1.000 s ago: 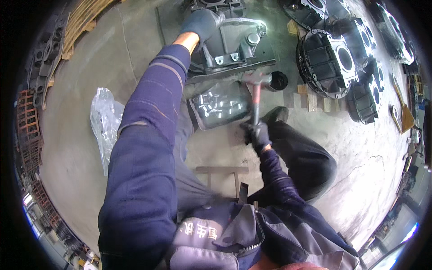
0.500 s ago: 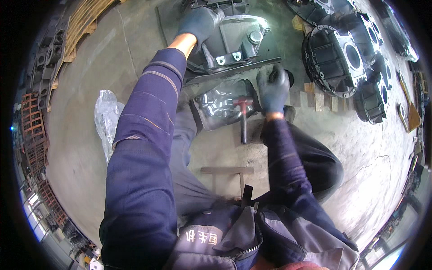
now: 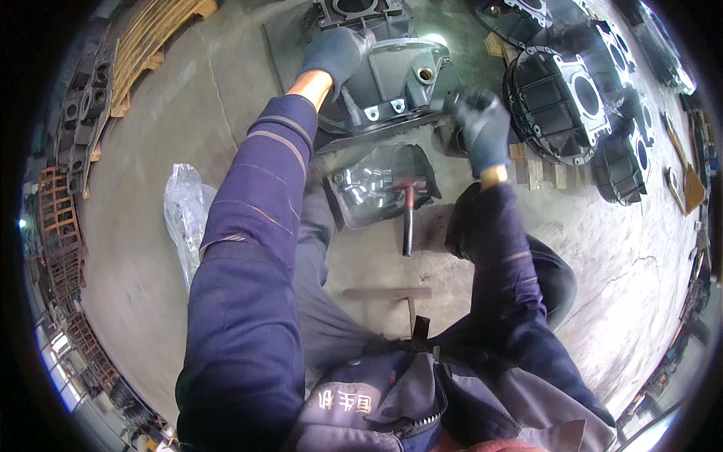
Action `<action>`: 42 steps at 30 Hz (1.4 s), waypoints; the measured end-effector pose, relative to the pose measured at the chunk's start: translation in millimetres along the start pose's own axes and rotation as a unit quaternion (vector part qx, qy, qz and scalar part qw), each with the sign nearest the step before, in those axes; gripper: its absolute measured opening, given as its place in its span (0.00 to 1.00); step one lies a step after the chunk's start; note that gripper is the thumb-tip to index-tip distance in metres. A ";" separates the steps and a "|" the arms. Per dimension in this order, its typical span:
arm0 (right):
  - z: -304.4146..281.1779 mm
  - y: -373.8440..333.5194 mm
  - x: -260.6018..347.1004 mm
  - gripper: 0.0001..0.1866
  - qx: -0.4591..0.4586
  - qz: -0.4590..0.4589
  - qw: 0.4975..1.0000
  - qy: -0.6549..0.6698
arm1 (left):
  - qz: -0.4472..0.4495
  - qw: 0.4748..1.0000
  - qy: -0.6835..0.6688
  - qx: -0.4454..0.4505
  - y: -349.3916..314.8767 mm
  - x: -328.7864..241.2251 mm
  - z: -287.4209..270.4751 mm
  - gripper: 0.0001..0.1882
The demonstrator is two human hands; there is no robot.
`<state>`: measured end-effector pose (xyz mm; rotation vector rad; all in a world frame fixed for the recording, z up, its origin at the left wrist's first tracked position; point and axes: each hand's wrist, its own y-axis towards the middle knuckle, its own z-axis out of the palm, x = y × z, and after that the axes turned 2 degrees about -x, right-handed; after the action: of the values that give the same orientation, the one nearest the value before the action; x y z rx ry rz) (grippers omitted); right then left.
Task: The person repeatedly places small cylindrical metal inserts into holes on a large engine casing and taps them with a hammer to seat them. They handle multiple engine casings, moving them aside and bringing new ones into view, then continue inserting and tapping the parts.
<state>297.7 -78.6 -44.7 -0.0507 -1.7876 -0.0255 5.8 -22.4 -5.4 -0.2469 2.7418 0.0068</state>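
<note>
My left hand (image 3: 337,59), in a dark grey glove, is closed over the left upper edge of a dark metal housing casting (image 3: 392,71). A round boss on the casting's right side has a brass-coloured ring (image 3: 425,74) in its opening. My gloved right hand (image 3: 484,129) is right of the casting, apart from it. Its fingers look curled, but blur hides what they hold, if anything. A small dark round container (image 3: 452,140) is beside it. Between my knees lies a red-headed hammer (image 3: 409,211), its head resting on a dark tray (image 3: 354,215) of shiny metal bushings (image 3: 369,188).
Several similar housings (image 3: 553,105) stand at the right, some near wooden blocks (image 3: 535,173). Clear plastic wrapping (image 3: 184,211) lies on the floor at the left. A low stand or stool (image 3: 388,293) is beneath me. A wooden pallet (image 3: 158,38) is at the far left.
My right hand has moved right and slightly up, away from the dark container. The boss opening now shows its brass-coloured ring. My left hand keeps its hold on the casting; the view has shifted slightly.
</note>
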 end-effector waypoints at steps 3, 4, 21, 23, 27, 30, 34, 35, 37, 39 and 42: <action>9.0 -62.1 -61.0 0.14 0.019 0.205 0.976 0.068 | 0.012 1.000 -0.026 -0.011 1.0 0.6 1.1 0.31; 17.5 -72.9 -81.3 0.15 0.050 0.178 0.982 0.024 | 0.013 0.999 -0.044 -0.016 1.4 1.3 1.5 0.32; 88.2 -48.4 -108.6 0.23 0.144 0.154 0.969 0.132 | 0.056 0.975 -0.145 0.157 -5.3 -6.8 -19.3 0.20; 85.4 -32.0 -76.7 0.25 0.154 0.110 0.980 -0.065 | 0.037 0.977 -0.111 0.178 -3.7 -8.8 -19.8 0.20; 96.9 -15.1 -41.7 0.21 0.056 0.176 0.983 0.018 | 0.068 0.980 -0.110 0.152 -1.5 -6.6 -15.0 0.20; 105.6 -18.7 -50.3 0.20 0.056 0.135 0.985 -0.093 | 0.123 0.978 -0.080 0.145 -1.5 1.3 -13.5 0.14; 117.8 -25.6 -83.8 0.19 0.025 0.222 0.975 0.000 | 0.148 0.980 -0.061 0.120 -1.3 7.0 -9.2 0.16; 120.3 -26.0 -89.5 0.19 0.005 0.291 0.955 0.065 | 0.181 0.976 -0.086 0.087 0.4 7.8 -8.5 0.17; 124.5 -21.1 -94.3 0.19 0.010 0.224 0.969 0.100 | 0.157 0.976 -0.063 0.138 3.5 6.2 -10.0 0.18; 122.9 -13.9 -86.5 0.21 0.034 0.292 0.946 0.138 | 0.115 0.975 -0.065 0.181 5.3 -0.4 -15.4 0.18; 100.4 -11.7 -49.9 0.22 -0.121 0.475 0.711 0.504 | 0.121 0.985 -0.027 0.124 -1.4 -25.6 -39.2 0.19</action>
<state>210.0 -86.8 -115.0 -0.9649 -0.4781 0.3887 14.6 -20.9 40.6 0.1518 2.6668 -0.2559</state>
